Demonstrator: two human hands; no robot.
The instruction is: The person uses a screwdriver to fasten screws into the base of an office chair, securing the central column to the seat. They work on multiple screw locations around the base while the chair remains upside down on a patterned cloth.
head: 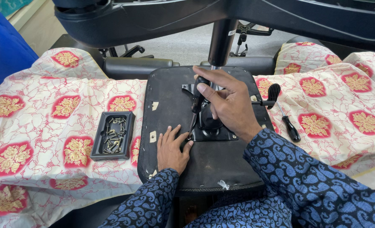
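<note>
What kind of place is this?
Probably a small chair repair or assembly workshop. An upturned chair seat lies on a patterned cloth, the right hand drives a screwdriver into its plate, and a tray of screws sits beside it.

A black-handled screwdriver point(197, 103) is standing nearly upright at the centre of the frame, its thin shaft slanting down and slightly left, its tip meeting the lower left corner of a black metal mounting plate point(213, 134). That plate is lying flat on the underside of an upturned black seat base point(170, 101), which is filling the middle of the frame.
</note>
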